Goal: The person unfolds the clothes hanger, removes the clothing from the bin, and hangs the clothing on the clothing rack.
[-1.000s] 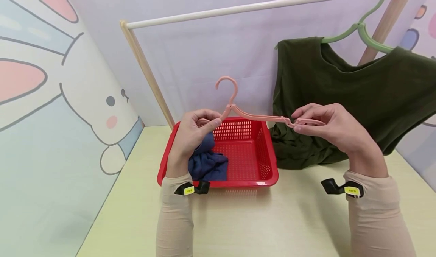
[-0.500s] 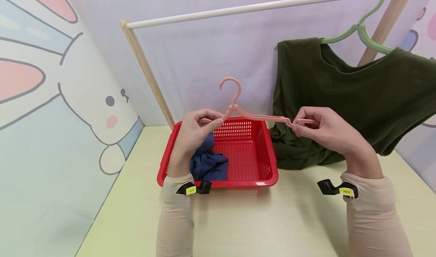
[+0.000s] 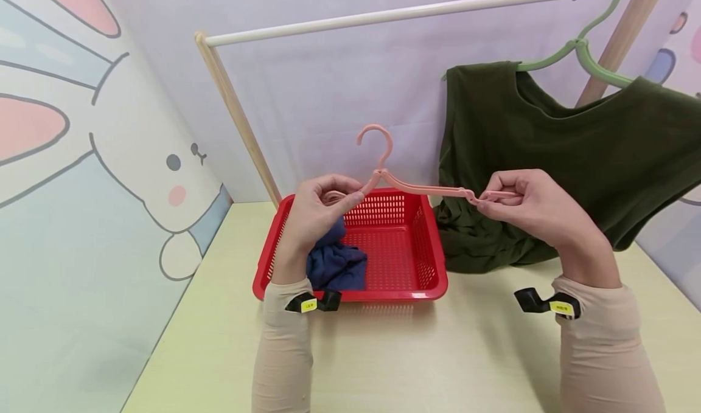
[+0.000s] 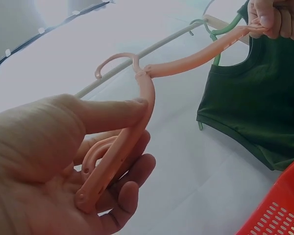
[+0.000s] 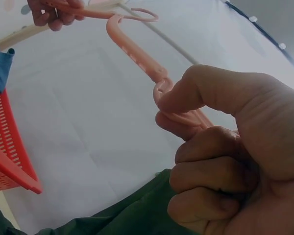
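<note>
A pink folding clothes hanger (image 3: 421, 189) is held up between both hands, hook upward, over the back of the red basket. My left hand (image 3: 314, 215) pinches its left arm between thumb and fingers; in the left wrist view that arm's end piece is folded back near the palm. My right hand (image 3: 539, 209) grips the end of the right arm, which stretches out long. In the right wrist view the thumb (image 5: 186, 98) presses at the joint of that arm, fingers curled below. Part of the end section is hidden inside the right hand.
The red basket (image 3: 350, 294) on the table holds dark blue cloth (image 3: 339, 267) at its left. A white rail (image 3: 383, 16) on wooden posts runs behind. From its right end a dark green sleeveless top (image 3: 509, 151) hangs on a green hanger (image 3: 594, 60), its lower part on the table.
The pink hanger has shifted slightly to the right with both hands on it. My right hand moved inward along the arm's end, then a little outward. The basket and the green top stay put.
</note>
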